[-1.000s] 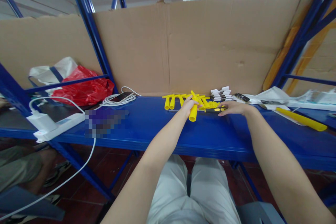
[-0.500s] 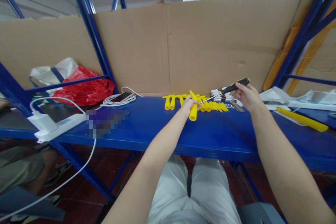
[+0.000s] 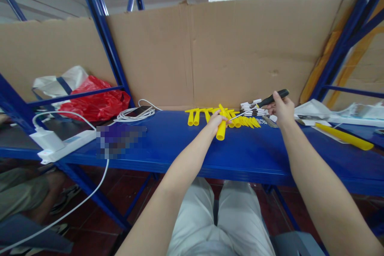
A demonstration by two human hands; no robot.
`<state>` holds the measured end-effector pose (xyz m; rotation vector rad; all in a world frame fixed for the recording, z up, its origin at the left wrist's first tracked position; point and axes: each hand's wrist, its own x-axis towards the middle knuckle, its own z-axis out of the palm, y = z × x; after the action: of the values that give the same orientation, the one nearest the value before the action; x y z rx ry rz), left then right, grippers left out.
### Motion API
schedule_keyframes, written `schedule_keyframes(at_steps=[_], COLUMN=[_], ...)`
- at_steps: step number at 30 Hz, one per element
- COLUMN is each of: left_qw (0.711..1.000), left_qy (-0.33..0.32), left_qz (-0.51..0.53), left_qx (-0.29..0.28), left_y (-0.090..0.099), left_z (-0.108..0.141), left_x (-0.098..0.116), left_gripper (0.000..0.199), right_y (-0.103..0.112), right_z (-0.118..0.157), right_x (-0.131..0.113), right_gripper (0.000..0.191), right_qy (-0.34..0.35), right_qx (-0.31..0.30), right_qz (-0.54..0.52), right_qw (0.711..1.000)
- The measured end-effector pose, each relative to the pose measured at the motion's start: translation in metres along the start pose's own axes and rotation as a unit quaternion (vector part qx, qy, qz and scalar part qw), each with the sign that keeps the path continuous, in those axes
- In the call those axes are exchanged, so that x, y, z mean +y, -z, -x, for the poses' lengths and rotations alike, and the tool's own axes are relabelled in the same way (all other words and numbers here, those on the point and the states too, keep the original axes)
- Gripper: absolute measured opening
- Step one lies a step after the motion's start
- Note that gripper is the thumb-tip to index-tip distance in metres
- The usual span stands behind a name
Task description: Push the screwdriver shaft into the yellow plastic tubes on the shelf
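Observation:
My left hand (image 3: 216, 121) is closed around a yellow plastic piece (image 3: 221, 131) with a round open tube end that points toward me. In my right hand (image 3: 282, 108) is a screwdriver (image 3: 273, 99) with a black and yellow handle, its thin shaft slanting down to the left. The shaft's tip meets the yellow piece beside my left fingers; the exact contact spot is too small to make out. Behind my left hand lie several yellow tube pieces (image 3: 196, 117) in a row, and several flat yellow pieces (image 3: 247, 122) are to their right. White-and-black pieces (image 3: 253, 108) are piled behind the shaft.
On the blue table (image 3: 180, 144), a phone (image 3: 139, 111), coiled white cable, red bag (image 3: 96, 98) and power strip (image 3: 72, 144) are at the left. A long yellow piece (image 3: 345, 137) lies at the right. A cardboard sheet (image 3: 240, 48) stands behind. Another person's leg shows lower left.
My right hand has shifted slightly left, with its fingers repositioned on the screwdriver handle. The yellow piece in my left hand has moved slightly toward me.

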<state>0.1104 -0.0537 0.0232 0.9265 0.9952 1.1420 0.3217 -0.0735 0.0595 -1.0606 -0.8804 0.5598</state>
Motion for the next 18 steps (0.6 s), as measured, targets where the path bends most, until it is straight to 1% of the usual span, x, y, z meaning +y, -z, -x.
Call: schedule_keyframes(at_steps=[4,7,10,14,18], left_qw=[1.0,1.0,1.0,1.0,1.0], left_qy=[-0.003,-0.003,-0.008,-0.007,-0.007], left_qz=[0.0,0.0,-0.005,-0.019,-0.028], left_qx=[-0.005,-0.004,-0.002,0.002,0.008], left_y=[0.001,0.001,0.002,0.001,0.0], left_z=[-0.003,-0.007,-0.008,-0.004,-0.001], left_x=[-0.002,-0.004,-0.005,-0.003,-0.002], left_gripper=[0.091,0.091,0.091,0.093,0.093], right_y=[-0.001,-0.002,-0.002,-0.003,-0.003], right_z=[-0.003,-0.008,-0.011,-0.006,0.003], right_x=[0.007,0.013,0.017,0.013,0.001], right_gripper=[0.04,0.046,0.048,0.043,0.023], right_qy=[-0.006,-0.019,-0.019,-0.011,-0.022], right_qx=[-0.035,-0.051,-0.06,-0.031,0.027], right_qz=[-0.003,-0.015,-0.009,0.038,0.046], right_qw=[0.999,0.998,0.998,0.999,0.998])
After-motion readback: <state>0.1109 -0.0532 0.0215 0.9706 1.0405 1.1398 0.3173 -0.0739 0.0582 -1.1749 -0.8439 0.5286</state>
